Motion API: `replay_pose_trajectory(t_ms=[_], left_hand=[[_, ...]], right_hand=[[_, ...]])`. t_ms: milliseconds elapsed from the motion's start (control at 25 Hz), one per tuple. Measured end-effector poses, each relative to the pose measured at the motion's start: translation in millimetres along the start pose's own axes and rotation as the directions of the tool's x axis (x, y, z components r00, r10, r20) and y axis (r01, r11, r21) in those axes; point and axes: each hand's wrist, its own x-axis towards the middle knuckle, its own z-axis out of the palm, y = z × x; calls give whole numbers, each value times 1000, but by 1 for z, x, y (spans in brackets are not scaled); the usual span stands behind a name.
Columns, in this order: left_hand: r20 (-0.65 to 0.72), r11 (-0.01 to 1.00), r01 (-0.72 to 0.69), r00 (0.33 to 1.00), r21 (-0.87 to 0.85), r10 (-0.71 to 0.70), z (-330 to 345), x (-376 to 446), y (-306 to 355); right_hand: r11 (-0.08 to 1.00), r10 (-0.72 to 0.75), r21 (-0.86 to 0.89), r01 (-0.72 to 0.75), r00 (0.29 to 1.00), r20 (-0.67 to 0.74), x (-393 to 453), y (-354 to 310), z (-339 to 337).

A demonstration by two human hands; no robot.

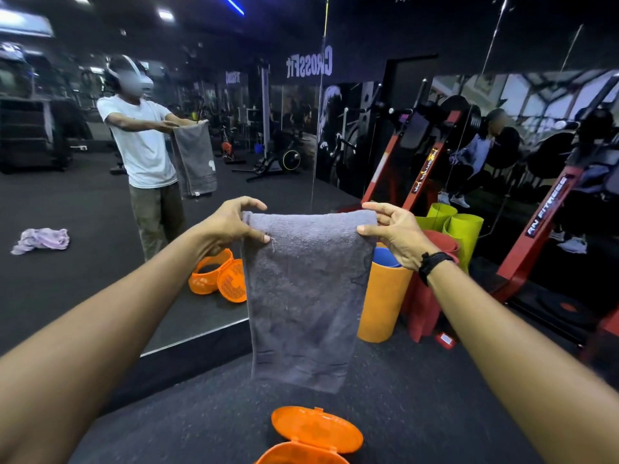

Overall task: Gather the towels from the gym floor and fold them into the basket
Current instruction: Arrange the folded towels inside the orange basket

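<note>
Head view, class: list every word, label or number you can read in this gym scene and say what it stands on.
"CROSSFIT", mirror-reversed, on the dark wall banner reflected in the mirror.
A smaller reversed copy to its left: too blurred to read surely.
"FITNESS", partly legible, on the red machine upright.
Yellow lettering on the other red upright: unreadable.
Small red label on the floor: too small.

Towel (303,296) between left hand (231,226) and right hand (397,236), above basket (301,455), before mirror (100,279).
</note>
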Motion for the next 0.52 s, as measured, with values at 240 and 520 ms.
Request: replay_pose_trajectory(t_ms=[240, 520], left_hand=[[-76, 927, -121, 984, 355, 158, 5, 3, -3], [45, 853, -101, 995, 513, 91, 6, -2, -6]], right_hand=[[786, -253, -597, 162, 965, -71, 9, 10, 0], [583, -193, -799, 147, 980, 39, 5, 15, -8]])
